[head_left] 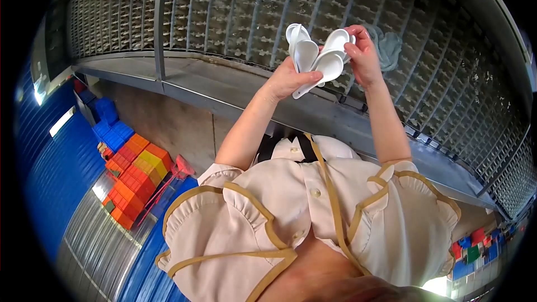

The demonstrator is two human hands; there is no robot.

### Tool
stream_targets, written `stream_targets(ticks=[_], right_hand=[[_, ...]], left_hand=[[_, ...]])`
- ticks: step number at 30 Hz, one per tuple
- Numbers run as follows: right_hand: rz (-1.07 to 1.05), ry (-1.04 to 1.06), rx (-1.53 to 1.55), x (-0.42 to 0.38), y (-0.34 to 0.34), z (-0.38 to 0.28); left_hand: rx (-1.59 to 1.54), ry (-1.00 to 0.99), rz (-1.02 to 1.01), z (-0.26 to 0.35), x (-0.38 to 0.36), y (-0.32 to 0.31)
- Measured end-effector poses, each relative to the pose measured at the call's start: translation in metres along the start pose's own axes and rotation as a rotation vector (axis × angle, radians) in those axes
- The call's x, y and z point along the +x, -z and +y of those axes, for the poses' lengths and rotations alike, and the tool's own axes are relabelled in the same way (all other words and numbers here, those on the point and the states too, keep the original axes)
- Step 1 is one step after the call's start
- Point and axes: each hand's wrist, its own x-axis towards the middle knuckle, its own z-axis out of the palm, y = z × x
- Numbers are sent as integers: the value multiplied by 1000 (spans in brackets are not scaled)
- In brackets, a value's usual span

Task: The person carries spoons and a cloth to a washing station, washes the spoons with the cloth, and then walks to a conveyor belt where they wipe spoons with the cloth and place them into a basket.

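Note:
Several white spoons (330,66) are bunched together above the near edge of a metal grating. My left hand (291,80) is wrapped round their handles, with the bowls fanned out upward and one handle end sticking out below the thumb. On the other side of the bunch, my right hand (364,59) pinches the spoon bowls at the right between thumb and fingers. Just behind my right hand, a pale green cloth (387,47) lies crumpled on the grating.
Ridged metal grating (235,14) stretches across the top, edged by a metal rail (196,94). Stacked orange, yellow and blue crates (134,182) stand on the floor at the left. More coloured crates (475,251) are at the lower right.

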Motion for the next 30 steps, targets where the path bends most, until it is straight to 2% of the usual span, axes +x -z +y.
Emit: stream_targets(ticks=[4, 6, 7, 9, 10, 12, 14, 16, 18, 19, 20, 21, 23, 24, 26, 27, 29, 30], right_hand=[[-80, 114, -69, 5, 14, 9], [-46, -41, -158, 4, 7, -5], [-43, -42, -158, 5, 7, -11], [-162, 55, 13, 8, 15, -22], [-42, 169, -133, 14, 36, -16], [333, 280, -623, 31, 112, 9], [753, 372, -1391, 21, 173, 25], [901, 89, -1460, 6, 207, 59], [722, -155, -1732, -12, 192, 86], [646, -319, -1669, -14, 189, 104], [522, -637, -1527, -9, 170, 101], [388, -568, -1583, -7, 168, 111], [231, -461, -1449, -6, 155, 100], [226, -455, -1448, -6, 151, 93], [103, -10, -1144, -10, 147, 77], [106, -6, -1146, -15, 134, 62], [75, -21, -599, -29, 92, 23], [37, -110, -450, -36, 78, 6]], left_hand=[[51, 45, -13, -6, -2, 6], [53, 51, -13, -8, -3, 6], [43, 63, 16, -8, -3, 8], [34, 76, 44, -7, -4, 10], [15, 60, 67, -5, -6, 10], [-4, 43, 91, -1, -9, 9], [-5, 8, 130, 3, -11, 7], [17, -3, 118, -2, -9, 10], [41, -5, 110, -10, -8, 14], [28, 42, 134, -15, -5, 14], [17, 88, 161, -19, -1, 15], [20, 82, 168, -25, 2, 15], [-58, 102, 272, -34, 8, 16], [-89, 115, 318, -34, 8, 16], [-100, 101, 346, -41, 10, 23], [-110, 93, 368, -46, 11, 26], [-86, 89, 337, -53, 14, 34], [-57, 92, 352, -56, 15, 34]])
